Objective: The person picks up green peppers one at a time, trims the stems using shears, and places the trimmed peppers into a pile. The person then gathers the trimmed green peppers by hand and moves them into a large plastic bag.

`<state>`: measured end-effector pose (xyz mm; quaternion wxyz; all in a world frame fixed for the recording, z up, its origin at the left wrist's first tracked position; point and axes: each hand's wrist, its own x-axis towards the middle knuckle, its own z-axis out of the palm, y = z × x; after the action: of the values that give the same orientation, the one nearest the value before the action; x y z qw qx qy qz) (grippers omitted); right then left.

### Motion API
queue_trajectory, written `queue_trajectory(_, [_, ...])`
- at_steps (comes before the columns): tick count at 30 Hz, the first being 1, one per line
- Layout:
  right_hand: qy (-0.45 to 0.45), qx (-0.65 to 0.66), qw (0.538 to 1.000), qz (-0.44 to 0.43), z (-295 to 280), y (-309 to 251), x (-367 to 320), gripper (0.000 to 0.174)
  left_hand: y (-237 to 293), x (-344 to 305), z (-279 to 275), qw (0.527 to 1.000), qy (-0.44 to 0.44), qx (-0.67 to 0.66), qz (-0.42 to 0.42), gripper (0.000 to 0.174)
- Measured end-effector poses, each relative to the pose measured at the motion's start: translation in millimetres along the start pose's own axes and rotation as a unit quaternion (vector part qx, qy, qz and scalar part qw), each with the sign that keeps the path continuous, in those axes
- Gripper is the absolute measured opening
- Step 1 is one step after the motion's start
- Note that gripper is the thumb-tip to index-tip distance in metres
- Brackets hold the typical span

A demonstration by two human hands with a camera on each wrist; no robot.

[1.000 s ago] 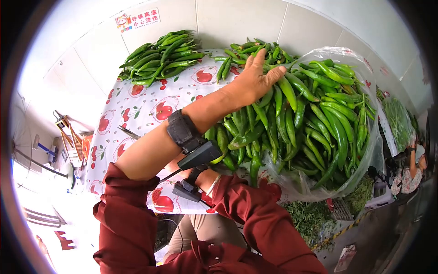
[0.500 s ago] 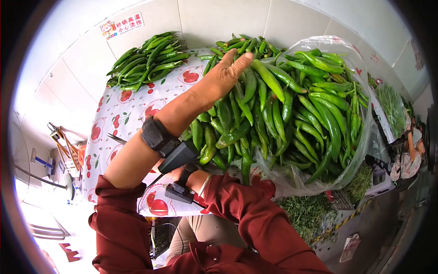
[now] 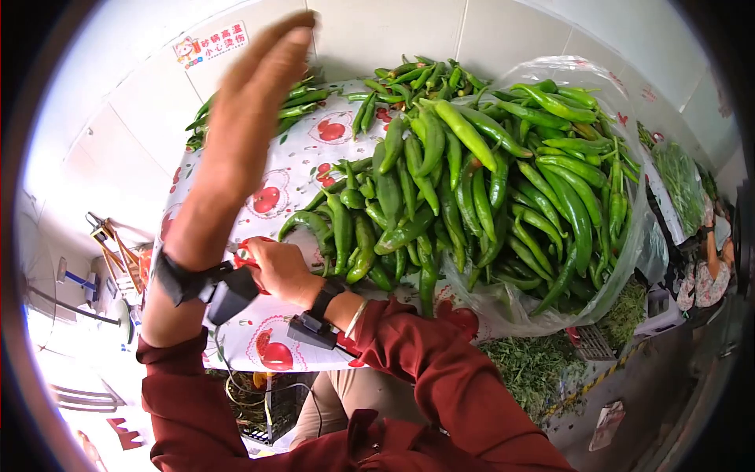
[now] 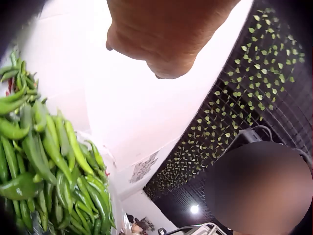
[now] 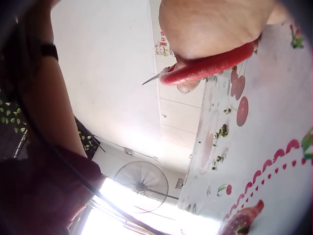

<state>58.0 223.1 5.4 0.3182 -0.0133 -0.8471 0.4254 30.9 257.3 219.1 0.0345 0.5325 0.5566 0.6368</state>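
Note:
My left hand (image 3: 245, 118) is raised over the left part of the table, its visible fingers straight, with nothing seen in it; in the left wrist view the hand (image 4: 171, 39) shows only in part. Below it, my right hand (image 3: 285, 271) grips red-handled scissors (image 3: 245, 258). The right wrist view shows the curved red handle (image 5: 210, 66) against the hand (image 5: 215, 27), a thin metal tip pointing away. Right of both hands lies a large heap of green peppers (image 3: 472, 189), partly in a clear plastic bag (image 3: 621, 287). My left hand partly covers a smaller pepper pile (image 3: 303, 102).
A patterned cloth (image 3: 267, 169) covers the table, which stands against a tiled wall (image 3: 385, 35). More peppers (image 3: 429, 79) lie at the back edge. On the floor at right are cut greens (image 3: 535, 374) and a crate (image 3: 590, 342); another person (image 3: 696, 287) is at far right.
My left hand has left the large heap, moving left and up in the view. It no longer covers my right hand, so the red scissor handle shows; the smaller pile is now partly hidden.

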Motion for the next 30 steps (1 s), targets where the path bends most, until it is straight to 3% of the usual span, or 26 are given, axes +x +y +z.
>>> queue_trajectory(2, [0.008, 0.017, 1.0, 0.021, 0, -2, 1, 0.024, 11, -2, -36, 0.997, 0.023, 0.032, 0.063, 0.042])
queue_trajectory(4, [0.012, 0.045, 0.997, 0.064, 1, 0, 1, 0.024, 15, -5, -66, 0.991, 0.094, 0.045, 0.085, 0.042])
queue_trajectory(8, [0.103, 0.143, 0.979, 0.102, 1, 0, 8, 0.028, -21, -12, -121, 0.986, 0.134, 0.095, 0.04, 0.045])
queue_trajectory(9, [0.059, 0.18, 0.966, 0.177, -6, -3, 9, 0.029, -40, -12, -130, 0.982, 0.138, 0.125, 0.011, 0.049])
queue_trajectory(10, [0.055, 0.178, 0.967, 0.176, -5, -1, 9, 0.029, -61, -14, -137, 0.977, 0.142, 0.155, -0.017, 0.053])
queue_trajectory(12, [0.075, 0.286, 0.937, 0.188, 0, 7, 10, 0.026, -107, -19, -150, 0.972, 0.12, 0.174, -0.103, 0.066])
queue_trajectory(14, [0.074, 0.293, 0.935, 0.188, -5, 0, 10, 0.028, -163, -18, -167, 0.916, 0.026, 0.387, -0.105, 0.08])
queue_trajectory(16, [0.061, 0.251, 0.946, 0.197, -9, -4, 12, 0.027, -185, -19, -160, 0.865, -0.033, 0.479, -0.144, 0.087])
queue_trajectory(18, [0.045, 0.21, 0.956, 0.2, -11, -3, 13, 0.027, -207, -13, -154, 0.864, -0.051, 0.481, -0.143, 0.09])
queue_trajectory(20, [0.054, 0.229, 0.954, 0.188, -9, -1, 11, 0.027, -225, -1, -149, 0.815, -0.101, 0.555, -0.133, 0.092])
queue_trajectory(26, [0.062, 0.221, 0.958, 0.174, -3, 5, 8, 0.028, -267, 34, -146, 0.769, -0.119, 0.612, -0.142, 0.103])
queue_trajectory(28, [0.062, 0.247, 0.952, 0.172, -5, 1, 9, 0.029, -273, 43, -149, 0.742, -0.147, 0.612, -0.23, 0.102])
queue_trajectory(30, [0.046, 0.23, 0.953, 0.19, -12, -4, 11, 0.03, -279, 43, -154, 0.741, -0.138, 0.621, -0.215, 0.098])
